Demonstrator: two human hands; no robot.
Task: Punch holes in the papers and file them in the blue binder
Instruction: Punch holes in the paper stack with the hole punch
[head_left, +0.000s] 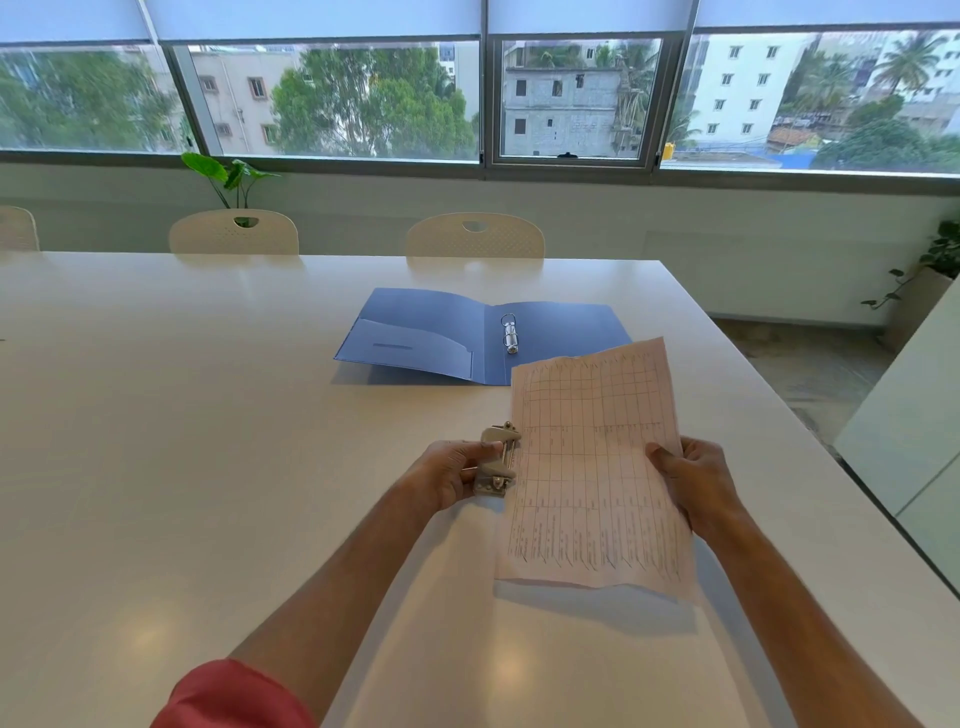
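Observation:
A blue binder (426, 338) lies open on the white table (208, 415), its metal ring clip (510, 335) on the right half. My left hand (452, 473) grips a small metal hole punch (497, 460) just above the table. Pale pink papers printed with a table grid (592, 467) are held up by my right hand (691, 478), which pinches their right edge. The papers' left edge sits in or against the punch's slot. Their top corner overlaps the binder's near right corner in view.
Two white chairs (475, 236) stand at the table's far side, a third at far left. A green plant (231, 179) rises behind them under the windows. The table's right edge (779, 395) drops to the floor, with another white surface (909, 426) beyond.

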